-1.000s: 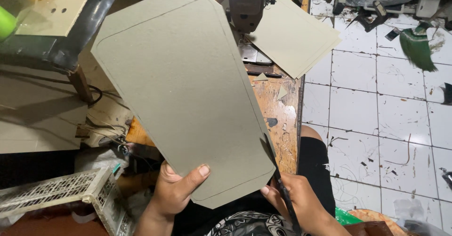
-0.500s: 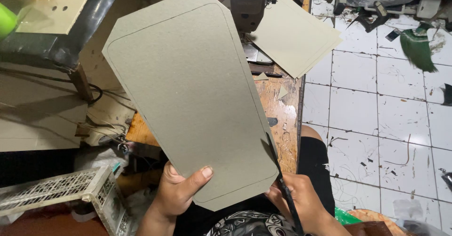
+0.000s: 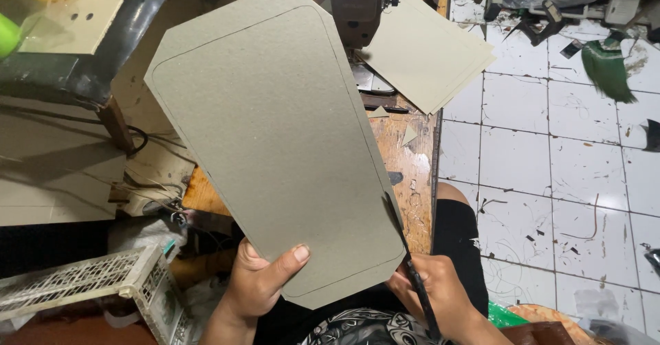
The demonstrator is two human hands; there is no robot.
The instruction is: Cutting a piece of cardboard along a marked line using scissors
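Observation:
A large grey cardboard sheet (image 3: pixel 275 138) with a pencil outline drawn near its edges fills the middle of the view. My left hand (image 3: pixel 258 283) grips its lower edge, thumb on top. My right hand (image 3: pixel 440 293) holds black scissors (image 3: pixel 407 262), whose blades bite into the sheet's lower right edge along the outline. The sheet is tilted up and to the left, above my lap.
A wooden worktable (image 3: pixel 412 173) carries a dark sewing machine (image 3: pixel 357 4) and a stack of grey cardboard sheets (image 3: pixel 426 49). A white plastic basket (image 3: pixel 89 279) sits at lower left. White tiled floor (image 3: pixel 564 166) with scraps lies to the right.
The cardboard sheet has turned and shifted to the right in my hands. The scissors have advanced further up along its right edge.

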